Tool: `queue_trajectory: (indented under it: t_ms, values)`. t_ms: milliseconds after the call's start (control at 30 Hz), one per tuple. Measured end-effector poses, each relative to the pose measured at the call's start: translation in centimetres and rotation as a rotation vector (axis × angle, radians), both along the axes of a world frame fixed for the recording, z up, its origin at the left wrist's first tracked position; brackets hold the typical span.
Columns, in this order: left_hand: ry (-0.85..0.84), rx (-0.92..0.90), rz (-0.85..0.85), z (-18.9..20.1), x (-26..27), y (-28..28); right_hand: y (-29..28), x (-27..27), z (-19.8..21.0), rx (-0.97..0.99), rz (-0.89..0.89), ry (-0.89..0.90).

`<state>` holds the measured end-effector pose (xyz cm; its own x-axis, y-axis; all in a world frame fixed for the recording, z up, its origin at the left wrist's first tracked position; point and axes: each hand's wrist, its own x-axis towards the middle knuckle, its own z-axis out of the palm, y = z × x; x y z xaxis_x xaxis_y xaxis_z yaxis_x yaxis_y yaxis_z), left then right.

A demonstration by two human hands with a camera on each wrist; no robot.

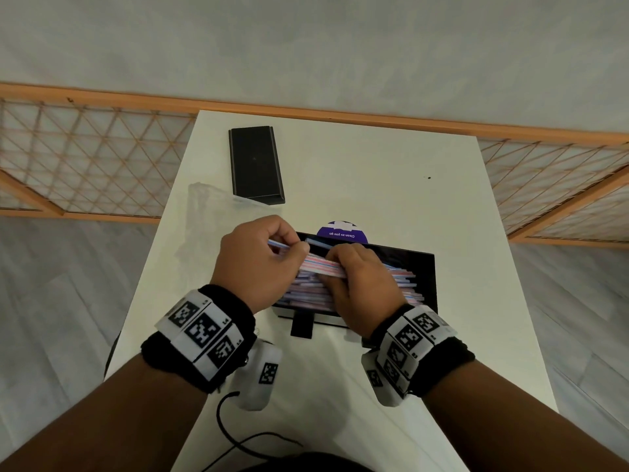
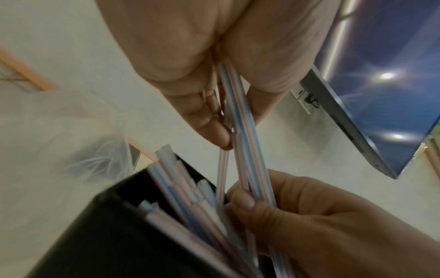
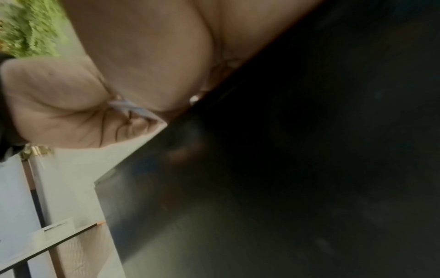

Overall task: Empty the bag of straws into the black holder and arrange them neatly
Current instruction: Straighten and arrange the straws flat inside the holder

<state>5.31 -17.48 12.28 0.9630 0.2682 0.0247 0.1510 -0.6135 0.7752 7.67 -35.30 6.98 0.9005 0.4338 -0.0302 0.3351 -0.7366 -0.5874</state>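
Note:
The black holder [image 1: 427, 267] stands open on the white table [image 1: 391, 172], with several striped pink, blue and white straws [image 1: 403, 282] lying inside. Over its left end both hands hold a small bundle of straws [image 1: 321, 264]. My left hand [image 1: 294, 248] pinches the bundle's left part between thumb and fingers. My right hand [image 1: 343, 264] grips it just to the right, above the pile. In the left wrist view the left fingers [image 2: 209, 120] pinch the bundle [image 2: 238, 122], the right hand [image 2: 309, 216] clasps it, and the holder [image 2: 102, 225] stands below. The clear bag [image 1: 209, 206] lies crumpled at left.
A black lid [image 1: 255, 163] lies flat at the table's far left. A purple round sticker [image 1: 342, 233] shows just behind the holder. A wooden lattice screen [image 1: 85, 158] runs behind the table. In the right wrist view the holder's dark wall [image 3: 309, 150] fills most of the frame.

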Motion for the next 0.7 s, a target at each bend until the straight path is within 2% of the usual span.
queue_trajectory:
  t_ms: [67, 133, 233, 267, 333, 400, 433, 533, 700]
  values:
    - [-0.096, -0.044, -0.017, 1.0, 0.0, -0.2, 0.0, -0.1, 0.3, 0.056, -0.004, -0.018]
    - [-0.148, -0.162, -0.013, 1.9, 0.1, -0.5, -0.1, 0.0, 0.8, 0.062, 0.007, -0.038]
    - [-0.087, -0.376, -0.009, 1.8, 0.6, -0.8, -0.5, 0.1, 1.1, -0.019, 0.014, -0.154]
    - [-0.022, -0.360, -0.014, 1.3, 0.7, -0.8, -0.8, 0.1, 1.2, -0.074, 0.001, -0.182]
    - [0.087, -0.143, -0.042, -0.1, 0.6, -0.7, -1.3, -0.1, 1.3, -0.200, -0.003, -0.121]
    - [0.058, 0.075, -0.087, -1.4, 0.2, -0.4, -1.7, -0.6, 1.2, -0.358, 0.028, 0.028]
    - [0.025, 0.123, -0.126, -2.0, 0.2, -0.3, -1.9, -0.7, 1.2, -0.416, 0.042, 0.098]
    - [0.048, 0.059, -0.204, -2.6, -0.3, -0.9, -2.0, -1.1, 1.7, -0.493, 0.058, 0.145]
    - [-0.049, 0.093, -0.069, -0.6, 0.5, -1.7, -1.8, -0.5, 2.2, -0.605, 0.117, 0.213]
